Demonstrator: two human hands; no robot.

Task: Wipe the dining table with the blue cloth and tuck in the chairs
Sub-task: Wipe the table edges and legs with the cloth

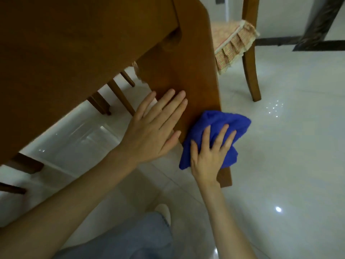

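You are looking at a warm orange-brown wooden table leg (pixel 186 71) across the middle of the frame. Low and right of centre, a vivid royal-blue cloth (pixel 224 122) is showing. At upper right, a chair cushion (pixel 233 45) is showing a pale pink-and-beige checked frill. The floor (pixel 298 146) is gleaming glossy white; light blue denim (pixel 130 240) is showing at the bottom.

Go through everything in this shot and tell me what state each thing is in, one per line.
Blue cloth: bunched, pressed against the table leg.
Right hand: fingers spread over the cloth.
Left hand: open, flat against the leg.
Table leg: upright, standing on the floor.
Chair: standing beyond the leg, frilled cushion on its seat.
Floor: glossy, reflecting lights.
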